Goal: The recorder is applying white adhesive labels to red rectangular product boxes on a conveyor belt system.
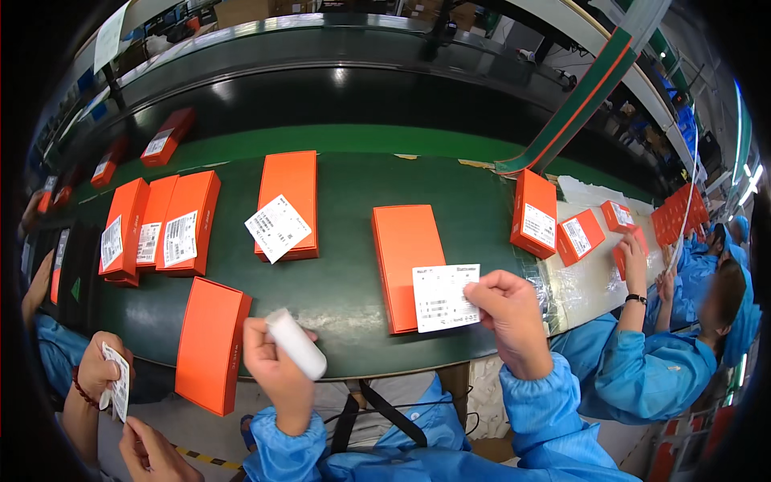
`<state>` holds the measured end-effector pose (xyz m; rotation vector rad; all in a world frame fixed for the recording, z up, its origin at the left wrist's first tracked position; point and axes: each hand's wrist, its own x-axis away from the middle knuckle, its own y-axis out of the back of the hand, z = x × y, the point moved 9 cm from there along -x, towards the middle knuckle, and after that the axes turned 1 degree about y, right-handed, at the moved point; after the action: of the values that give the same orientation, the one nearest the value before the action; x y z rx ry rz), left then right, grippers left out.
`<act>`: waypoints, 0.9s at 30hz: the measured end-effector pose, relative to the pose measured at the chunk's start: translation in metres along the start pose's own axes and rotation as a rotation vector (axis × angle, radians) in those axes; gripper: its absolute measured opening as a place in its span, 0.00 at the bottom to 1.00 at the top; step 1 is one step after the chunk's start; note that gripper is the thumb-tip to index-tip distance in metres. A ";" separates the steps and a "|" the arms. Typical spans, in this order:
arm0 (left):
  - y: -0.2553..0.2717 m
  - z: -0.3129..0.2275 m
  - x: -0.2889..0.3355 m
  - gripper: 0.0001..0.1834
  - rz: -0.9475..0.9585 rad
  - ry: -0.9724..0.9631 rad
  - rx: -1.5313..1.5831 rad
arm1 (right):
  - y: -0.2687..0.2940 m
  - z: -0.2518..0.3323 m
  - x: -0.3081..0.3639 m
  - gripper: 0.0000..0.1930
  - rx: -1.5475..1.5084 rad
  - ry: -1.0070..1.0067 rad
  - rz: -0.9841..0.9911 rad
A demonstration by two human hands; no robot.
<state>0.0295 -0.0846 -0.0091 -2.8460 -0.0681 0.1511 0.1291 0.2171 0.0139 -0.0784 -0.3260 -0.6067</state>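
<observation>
My right hand (514, 317) pinches a white printed label (440, 301) by its right edge. That label lies over the lower part of an orange box (406, 241); whether it is stuck down I cannot tell. In my left hand (277, 365) is a white cylinder (299, 345), slightly blurred, its kind unclear. Left of that hand, another orange box (210, 345) overhangs the front edge of the green work surface (345, 281). Farther back, an orange box (289, 181) carries a white label (278, 228) set askew and reaching past the box's left side.
Several labelled orange boxes (189, 213) stand together at the left; others (536, 213) sit at the right. Beyond runs a dark conveyor belt (337, 96). A green post (586, 92) rises at the right. Co-workers' hands (100, 373) (634, 261) work on both sides.
</observation>
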 end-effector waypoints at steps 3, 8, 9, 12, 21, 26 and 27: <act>0.015 0.007 -0.009 0.02 -0.037 0.015 0.046 | -0.015 -0.015 -0.015 0.06 -0.032 0.043 0.061; 0.016 0.013 -0.008 0.04 0.031 -0.009 0.106 | -0.020 -0.022 -0.023 0.07 0.085 -0.024 0.027; 0.018 0.012 -0.008 0.04 0.015 -0.010 0.134 | -0.018 -0.022 -0.023 0.07 0.101 -0.024 0.031; 0.019 0.011 -0.009 0.05 0.011 -0.025 0.164 | -0.018 -0.024 -0.023 0.07 0.099 -0.025 0.028; 0.016 0.010 -0.010 0.06 0.020 -0.021 0.147 | -0.018 -0.020 -0.025 0.07 0.136 -0.028 0.008; 0.014 0.008 -0.010 0.07 0.009 -0.014 0.155 | -0.020 -0.018 -0.022 0.09 0.137 0.004 -0.015; 0.015 0.009 -0.009 0.06 0.025 -0.019 0.139 | -0.019 -0.019 -0.023 0.09 0.182 0.031 -0.025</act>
<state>0.0198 -0.0969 -0.0207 -2.7082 -0.0252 0.1809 0.1056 0.2110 -0.0117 0.1101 -0.3517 -0.6002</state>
